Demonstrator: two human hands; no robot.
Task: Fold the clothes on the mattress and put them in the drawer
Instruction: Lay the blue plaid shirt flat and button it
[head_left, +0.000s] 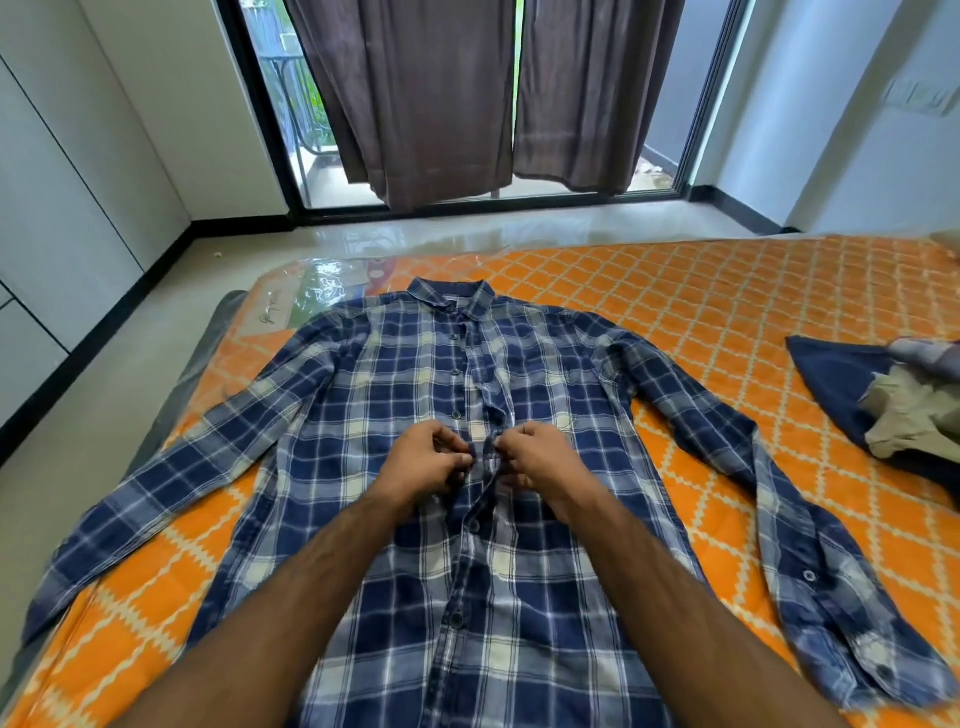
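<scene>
A blue and white plaid shirt (395, 395) lies face up on the orange patterned mattress (701, 291), collar away from me and both long sleeves spread out to the sides. My left hand (423, 462) pinches the left edge of the button placket at mid-chest. My right hand (535, 457) pinches the opposite placket edge right beside it. Both hands sit close together over the shirt's centre line, fingers curled on the cloth. The buttons above and below my hands are visible. No drawer is in view.
A heap of other clothes (904, 405), navy and beige, lies on the mattress at the right edge. Pale floor (130, 374) runs along the mattress's left side, with white cabinet doors (62, 208) beyond. Dark curtains (467, 93) hang over a glass door ahead.
</scene>
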